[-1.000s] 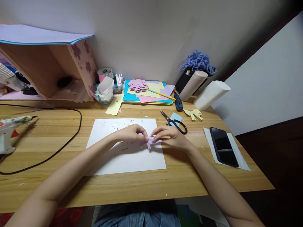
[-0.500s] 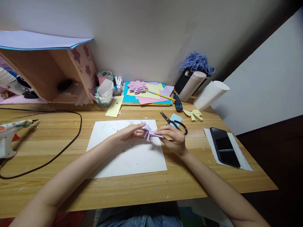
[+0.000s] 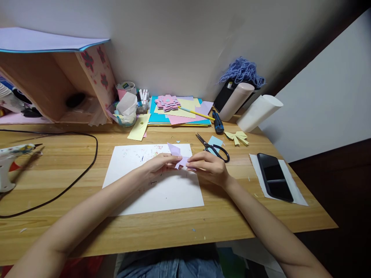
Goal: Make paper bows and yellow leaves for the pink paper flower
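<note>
Left hand (image 3: pixel 159 163): my fingers pinch lilac paper (image 3: pixel 184 161).
Right hand (image 3: pixel 211 166): fingers pinch its right end.
Long axis: hand to hand, mid-frame, sloping down rightward.

Purple paper (image 3: pixel 183 161): pinched by left hand (image 3: pixel 160 163) and right hand (image 3: pixel 213 166), above white sheet (image 3: pixel 168 197).
Scissors (image 3: pixel 206 146): right of sheet.
Glue gun (image 3: pixel 7 159): left of sheet.

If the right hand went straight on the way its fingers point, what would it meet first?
The right hand would first meet the purple paper at its fingertips, then most likely the left hand, though depth is hard to judge.
</note>
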`<state>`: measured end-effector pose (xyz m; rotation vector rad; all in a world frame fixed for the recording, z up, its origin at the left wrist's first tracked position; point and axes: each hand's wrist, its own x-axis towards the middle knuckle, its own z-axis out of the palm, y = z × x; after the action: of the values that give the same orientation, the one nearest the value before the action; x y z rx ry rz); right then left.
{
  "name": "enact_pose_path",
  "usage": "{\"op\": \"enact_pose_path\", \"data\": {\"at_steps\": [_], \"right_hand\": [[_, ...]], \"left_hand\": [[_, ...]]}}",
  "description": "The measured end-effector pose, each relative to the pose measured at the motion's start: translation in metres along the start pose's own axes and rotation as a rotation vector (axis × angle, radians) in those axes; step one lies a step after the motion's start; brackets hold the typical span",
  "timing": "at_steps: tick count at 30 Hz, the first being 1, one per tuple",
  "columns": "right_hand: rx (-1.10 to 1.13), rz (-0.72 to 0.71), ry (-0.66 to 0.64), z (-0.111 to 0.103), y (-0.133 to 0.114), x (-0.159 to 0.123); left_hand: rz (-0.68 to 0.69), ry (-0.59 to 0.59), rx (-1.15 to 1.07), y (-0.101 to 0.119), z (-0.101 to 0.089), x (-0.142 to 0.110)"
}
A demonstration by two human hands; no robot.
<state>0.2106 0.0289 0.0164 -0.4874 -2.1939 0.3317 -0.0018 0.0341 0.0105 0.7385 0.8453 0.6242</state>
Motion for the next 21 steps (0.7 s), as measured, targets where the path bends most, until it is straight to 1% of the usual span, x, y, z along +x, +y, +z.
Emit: {"op": "enact_pose_path", "data": {"at_steps": [3, 6, 8, 10, 13, 15, 17, 18, 21], "right_hand": [[-0.043, -0.033, -0.018, 0.0012, 0.0001, -0.0015], [-0.146, -0.074, -0.068, 0.001, 0.0012, -0.0031], [-0.218, -0.062, -0.121, 0.0003, 0.0022, -0.0037], [-0.252, -0.028, -0.184, -0.0004, 0.0027, -0.0034], [-0.209, 0.023, -0.231, -0.0006, 0.0015, -0.0008], [-0.12, 0.067, -0.202, 0.0003, -0.0008, 0.0017], [0.012, 0.146, -0.154, 0.002, -0.0036, 0.004], [0.084, 0.212, -0.129, 0.0032, -0.0049, 0.0049], [0.268, 0.495, -0.049, 0.0072, -0.0069, 0.0056]], "left_hand": [[-0.013, 0.007, 0.0, 0.0007, 0.0033, -0.0008], [0.006, -0.013, 0.008, 0.0001, 0.0041, -0.0007], [0.017, -0.01, 0.027, -0.001, 0.0037, -0.0005], [0.02, 0.016, 0.048, -0.0026, 0.0034, -0.0005], [0.045, 0.033, 0.09, -0.0056, 0.0038, -0.0007], [0.072, 0.032, 0.135, -0.0075, 0.0046, -0.0009], [0.095, 0.04, 0.185, -0.0087, 0.0056, -0.0012], [0.104, 0.05, 0.203, -0.0089, 0.0061, -0.0014], [0.122, 0.074, 0.203, -0.0082, 0.0081, -0.002]]}}
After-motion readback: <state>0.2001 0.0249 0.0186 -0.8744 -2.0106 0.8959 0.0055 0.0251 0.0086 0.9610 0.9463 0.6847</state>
